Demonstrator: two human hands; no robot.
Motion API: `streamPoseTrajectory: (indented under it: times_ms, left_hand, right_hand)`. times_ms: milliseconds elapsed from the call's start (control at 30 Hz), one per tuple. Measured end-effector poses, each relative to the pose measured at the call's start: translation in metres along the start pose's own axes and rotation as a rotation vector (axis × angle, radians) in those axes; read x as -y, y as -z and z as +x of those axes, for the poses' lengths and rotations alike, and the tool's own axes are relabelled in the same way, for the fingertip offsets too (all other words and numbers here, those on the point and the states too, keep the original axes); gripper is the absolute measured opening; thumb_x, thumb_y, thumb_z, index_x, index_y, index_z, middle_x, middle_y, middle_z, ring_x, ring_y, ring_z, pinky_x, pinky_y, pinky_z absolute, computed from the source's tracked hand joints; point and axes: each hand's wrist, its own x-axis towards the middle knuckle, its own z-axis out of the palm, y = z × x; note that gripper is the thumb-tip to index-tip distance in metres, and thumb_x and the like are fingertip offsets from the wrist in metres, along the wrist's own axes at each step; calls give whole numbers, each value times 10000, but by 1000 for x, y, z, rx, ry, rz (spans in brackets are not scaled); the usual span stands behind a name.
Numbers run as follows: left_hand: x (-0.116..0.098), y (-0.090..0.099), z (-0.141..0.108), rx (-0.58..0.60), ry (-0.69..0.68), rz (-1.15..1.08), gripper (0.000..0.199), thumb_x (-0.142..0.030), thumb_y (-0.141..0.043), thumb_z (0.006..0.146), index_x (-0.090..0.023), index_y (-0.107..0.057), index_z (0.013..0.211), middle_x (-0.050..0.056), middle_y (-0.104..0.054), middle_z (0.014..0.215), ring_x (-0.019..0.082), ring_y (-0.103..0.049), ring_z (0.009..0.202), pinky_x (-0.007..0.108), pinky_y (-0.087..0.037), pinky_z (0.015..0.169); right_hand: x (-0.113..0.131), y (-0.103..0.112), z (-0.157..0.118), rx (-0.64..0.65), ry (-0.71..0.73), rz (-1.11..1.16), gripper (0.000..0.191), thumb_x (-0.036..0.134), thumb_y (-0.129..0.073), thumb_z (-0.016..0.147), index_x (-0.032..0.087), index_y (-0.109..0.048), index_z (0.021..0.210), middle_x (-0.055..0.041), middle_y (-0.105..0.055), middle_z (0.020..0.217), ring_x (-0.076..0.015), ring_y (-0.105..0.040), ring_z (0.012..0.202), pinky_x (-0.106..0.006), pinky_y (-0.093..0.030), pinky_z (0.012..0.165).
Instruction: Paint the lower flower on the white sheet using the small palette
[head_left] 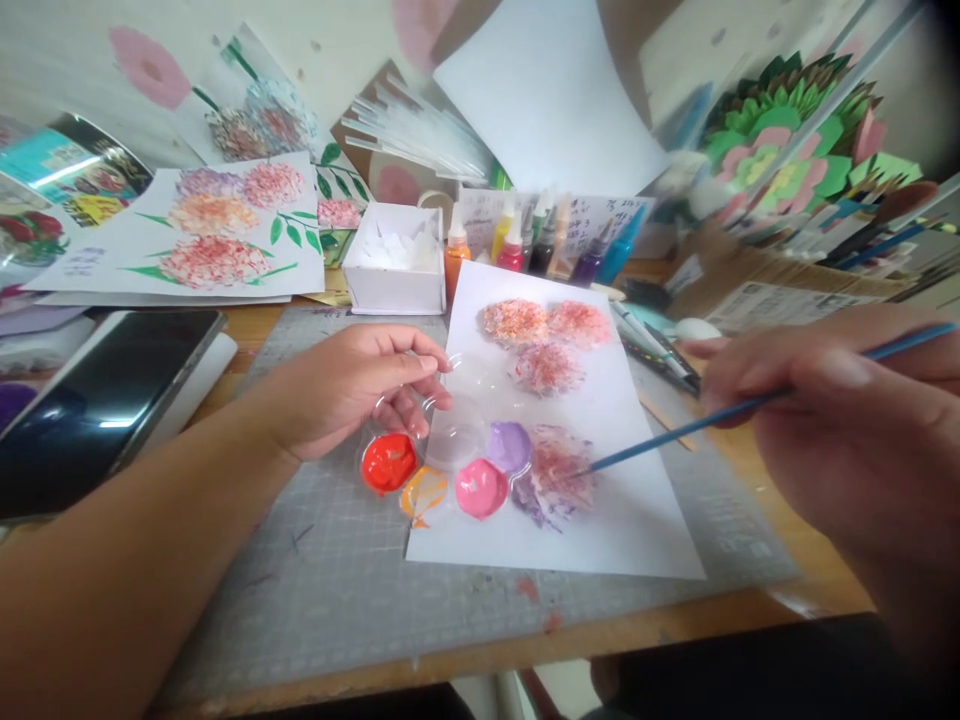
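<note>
My left hand (382,380) grips the far left edge of a clear plastic paint palette (456,432), its fingers closed on the rim. Red, orange, pink and lilac paint fill some of its round wells. Part of the palette overlaps a white sheet of paper (637,520) painted with fluffy flower heads. My right hand (810,400) is closed around a blue paintbrush (690,428), held slanting down to the left. The brush tip meets the lowest painted flower (559,475), a reddish and purple one; the bristles are hard to make out.
A grey cutting mat (322,570) lies under the paper. Behind stand a white box (397,285) and several paint bottles (514,245). At left are a phone (112,390) and finished flower paintings (217,220). Pens (660,350) and a cardboard box (765,290) sit at right.
</note>
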Motion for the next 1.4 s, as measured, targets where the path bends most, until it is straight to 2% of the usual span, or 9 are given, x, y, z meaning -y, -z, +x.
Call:
streamPoseTrajectory:
  times_ms: [133, 200, 367, 567, 800, 1000, 1133, 1300, 1400]
  left_hand:
    - [1, 1, 0, -2, -9, -1, 115, -307, -621, 789, -206, -646, 837, 29, -719, 715, 111, -628, 460, 162, -424, 391]
    - [1, 1, 1, -9, -6, 7, 122, -317, -624, 784, -208, -645, 835, 33, -721, 718, 114, -628, 457, 171, -436, 398]
    - [1, 2, 1, -12, 2, 13, 139, -333, -626, 784, -210, -638, 849, 35, -726, 733, 114, -628, 457, 183, -460, 419]
    - [-1, 2, -2, -6, 0, 18, 141, -323, -594, 813, -196, -612, 871, 13, -725, 733, 89, -620, 467, 154, -445, 426]
    - [-4, -1, -2, -6, 18, 17, 135, -310, -589, 814, -195, -599, 882, -5, -728, 721, 83, -616, 471, 155, -460, 443]
    - [-2, 3, 2, -29, 19, 18, 166, -335, -635, 774, -198, -619, 865, 24, -731, 733, 108, -622, 461, 181, -471, 423]
    - [0, 5, 3, -46, 22, 16, 175, -332, -659, 750, -199, -630, 862, 40, -729, 745, 123, -624, 460, 203, -484, 422]
    - [-3, 4, -1, -17, 17, 27, 160, -345, -623, 792, -209, -628, 876, 0, -732, 758, 86, -623, 498, 151, -467, 449]
    - [-4, 4, -2, -15, 36, 15, 137, -336, -624, 795, -217, -621, 863, -10, -736, 751, 75, -617, 500, 140, -462, 456]
  right_hand:
    - [7, -2, -2, 141, -60, -137, 111, 259, -611, 820, 257, -695, 747, -27, -678, 749, -206, -626, 819, -347, -471, 615]
    - [14, -7, -6, 131, -57, -199, 128, 272, -594, 833, 283, -688, 748, -11, -672, 741, -203, -625, 832, -331, -451, 579]
    - [20, -12, -6, 79, -61, -250, 126, 286, -585, 841, 289, -684, 763, -4, -670, 735, -209, -628, 914, -316, -456, 608]
    - [7, 2, 2, 195, 40, -243, 133, 287, -593, 840, 285, -693, 752, 0, -688, 729, -178, -637, 760, -303, -450, 531]
    - [18, -8, -6, 68, -53, -271, 133, 266, -592, 838, 287, -687, 747, 2, -669, 717, -199, -629, 924, -301, -441, 577]
    - [13, 2, 0, 175, 38, -229, 122, 283, -588, 845, 295, -702, 805, 7, -689, 735, -183, -652, 820, -287, -442, 525]
    - [12, 0, 1, 91, 22, -250, 123, 285, -599, 839, 289, -704, 774, 13, -691, 719, -168, -638, 784, -291, -445, 571]
    - [4, -1, 2, -6, -61, -159, 117, 274, -630, 816, 267, -682, 711, 19, -682, 714, -170, -623, 728, -323, -457, 659]
    - [-1, 2, 5, 22, -73, -140, 104, 295, -628, 822, 264, -691, 745, 20, -690, 727, -153, -620, 702, -306, -454, 636]
